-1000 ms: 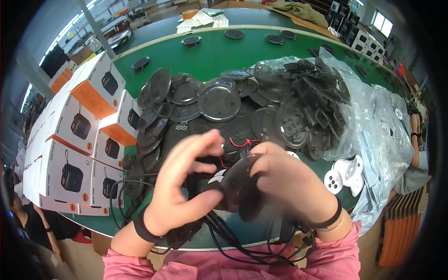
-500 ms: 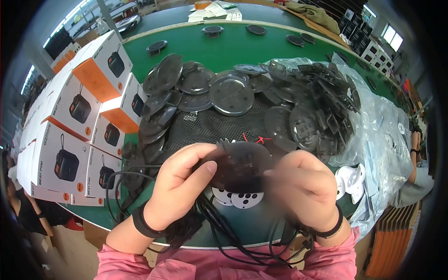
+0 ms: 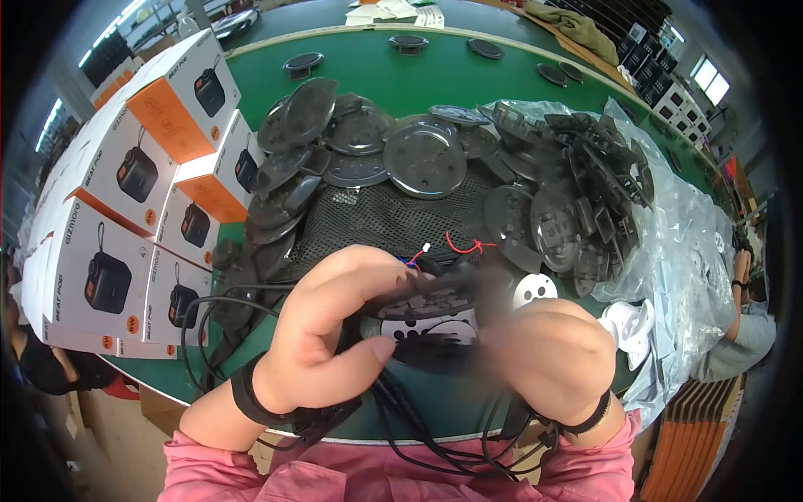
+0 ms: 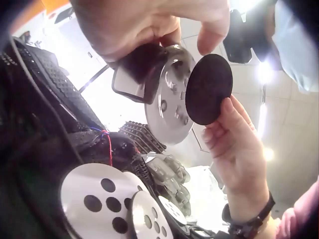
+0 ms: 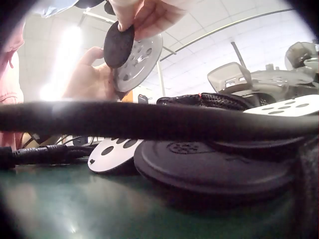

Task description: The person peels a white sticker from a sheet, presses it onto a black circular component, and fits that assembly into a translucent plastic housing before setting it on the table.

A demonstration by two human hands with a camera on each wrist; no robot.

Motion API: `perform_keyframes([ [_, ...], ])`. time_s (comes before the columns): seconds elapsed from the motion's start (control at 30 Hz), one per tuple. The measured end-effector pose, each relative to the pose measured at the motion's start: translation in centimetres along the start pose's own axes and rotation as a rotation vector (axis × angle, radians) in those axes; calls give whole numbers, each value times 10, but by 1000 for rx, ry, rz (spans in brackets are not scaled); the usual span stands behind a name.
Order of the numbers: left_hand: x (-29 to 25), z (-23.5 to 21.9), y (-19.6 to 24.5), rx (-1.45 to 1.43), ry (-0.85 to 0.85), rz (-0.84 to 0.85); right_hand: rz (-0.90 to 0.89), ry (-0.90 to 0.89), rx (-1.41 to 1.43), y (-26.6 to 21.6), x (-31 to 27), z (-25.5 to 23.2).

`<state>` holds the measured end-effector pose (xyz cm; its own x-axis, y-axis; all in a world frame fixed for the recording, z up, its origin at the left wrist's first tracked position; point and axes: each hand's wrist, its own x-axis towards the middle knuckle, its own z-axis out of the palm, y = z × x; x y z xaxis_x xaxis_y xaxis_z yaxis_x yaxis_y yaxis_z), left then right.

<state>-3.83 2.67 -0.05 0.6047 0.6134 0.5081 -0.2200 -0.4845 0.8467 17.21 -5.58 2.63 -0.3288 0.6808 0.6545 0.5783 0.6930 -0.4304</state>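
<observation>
My left hand (image 3: pixel 322 330) holds a translucent grey plastic disc (image 4: pixel 167 117) that has small holes and a box-shaped bracket on its back. With thumb and fingertips my right hand (image 3: pixel 560 356), blurred in the head view, pinches a thin black round pad (image 4: pixel 209 89) by its edge. The pad stands close in front of the disc's holed face, a narrow gap showing between them in the left wrist view. Below both hands lie white discs with black dots (image 4: pixel 82 181). A larger black round cover (image 5: pixel 209 167) lies on the table beside them.
Translucent discs (image 3: pixel 424 159) are heaped around a black mesh bag (image 3: pixel 401 222). Boxes (image 3: pixel 109 276) are stacked at left; a clear plastic bag (image 3: pixel 686 259) and white parts (image 3: pixel 629 330) lie at right. Black cables (image 3: pixel 418 435) run along the near edge. Several discs (image 3: pixel 407 42) dot the green table (image 3: pixel 360 63).
Half a second ago the disc and pad overlapped, facing the head camera; now they are tilted, with a gap between them. The head view has shifted slightly.
</observation>
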Motion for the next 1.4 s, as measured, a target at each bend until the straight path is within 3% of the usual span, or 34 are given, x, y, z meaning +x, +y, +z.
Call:
perform_keyframes([
  [0.17,4,0,13,129,-79,35,-3,18,21,1,0,1],
  [0.27,1,7,13,31,19,-58,5,58,37,1,-3,6],
  [0.33,2,6,10,107,-11,45,17,93,52,1,-4,6],
  [0.53,4,7,10,204,18,101,11,28,-14,1,-2,4],
  [0.93,4,12,17,182,80,-10,2,1,-108,-2,-5,3],
  [1.4,3,11,13,194,17,-2,-19,-7,-136,-1,-7,4],
])
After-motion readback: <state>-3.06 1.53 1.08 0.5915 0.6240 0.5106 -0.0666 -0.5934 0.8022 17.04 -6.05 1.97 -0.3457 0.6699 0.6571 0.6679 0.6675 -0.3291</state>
